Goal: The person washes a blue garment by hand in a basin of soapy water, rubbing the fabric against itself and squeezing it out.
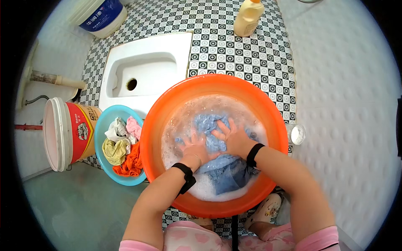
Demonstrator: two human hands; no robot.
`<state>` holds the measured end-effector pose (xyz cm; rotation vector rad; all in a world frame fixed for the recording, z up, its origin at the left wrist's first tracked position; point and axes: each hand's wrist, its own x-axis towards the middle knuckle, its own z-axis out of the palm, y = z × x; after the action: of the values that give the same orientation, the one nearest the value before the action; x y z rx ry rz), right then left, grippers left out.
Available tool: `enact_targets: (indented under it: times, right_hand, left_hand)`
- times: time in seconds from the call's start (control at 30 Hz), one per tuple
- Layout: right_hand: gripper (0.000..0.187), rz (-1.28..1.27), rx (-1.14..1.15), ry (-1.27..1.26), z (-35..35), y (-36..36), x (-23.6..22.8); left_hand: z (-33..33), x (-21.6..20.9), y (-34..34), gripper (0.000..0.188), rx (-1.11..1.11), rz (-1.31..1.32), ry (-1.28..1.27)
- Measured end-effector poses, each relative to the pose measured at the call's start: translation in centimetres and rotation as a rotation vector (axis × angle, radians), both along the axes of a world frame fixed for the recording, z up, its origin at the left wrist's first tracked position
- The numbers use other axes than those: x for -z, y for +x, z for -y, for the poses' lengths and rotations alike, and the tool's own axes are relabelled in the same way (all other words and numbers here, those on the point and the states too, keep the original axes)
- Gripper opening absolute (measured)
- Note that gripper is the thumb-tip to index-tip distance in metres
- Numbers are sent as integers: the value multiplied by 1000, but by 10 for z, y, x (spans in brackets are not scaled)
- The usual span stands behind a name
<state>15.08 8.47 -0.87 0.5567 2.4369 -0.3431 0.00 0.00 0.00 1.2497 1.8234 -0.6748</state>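
A large orange basin (151,125) holds foamy water with wet clothes in it. My left hand (195,149) lies in the suds with its fingers spread, at the left edge of a light blue cloth (215,144). On top of that cloth, my right hand (235,139) presses down with fingers stretched apart. Bubbles partly cover the fingertips of both hands. A darker blue denim garment (230,178) floats in the near part of the basin, below my hands. Each wrist has a black band.
Left of the basin stands a light blue tub (102,161) of white, pink, yellow and orange clothes. Beyond are a red-yellow bucket (79,131), a squat toilet (144,44), a white-blue bucket (104,19) and a cream bottle (248,19). A small jar (297,134) sits right of the basin.
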Motion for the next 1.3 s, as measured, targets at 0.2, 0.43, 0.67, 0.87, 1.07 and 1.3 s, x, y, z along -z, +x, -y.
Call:
enact_targets:
  times: [0.2,0.43,0.67,0.87,1.07,1.3]
  right_hand:
    - [61,-255,210,118,-38,-23,38]
    - [38,-539,730,-310,-82,-24,-18]
    - [30,-899,975,-482,-68,20,-55]
    - [33,-1060,1006,-745,-40,26,-78]
    - [39,-1043,959,-1011,-14,23,-96]
    - [45,-965,985,-551,-25,35,-99]
  left_hand:
    - [-36,30,-32,107,-4,95,171]
    - [-15,10,-59,82,-22,-34,327]
    - [22,8,-71,62,137,-260,345]
    - [8,-53,-41,81,49,-144,263]
    - [-12,-66,-18,41,-136,536,1167]
    - [-23,-71,-26,20,-772,1008,946]
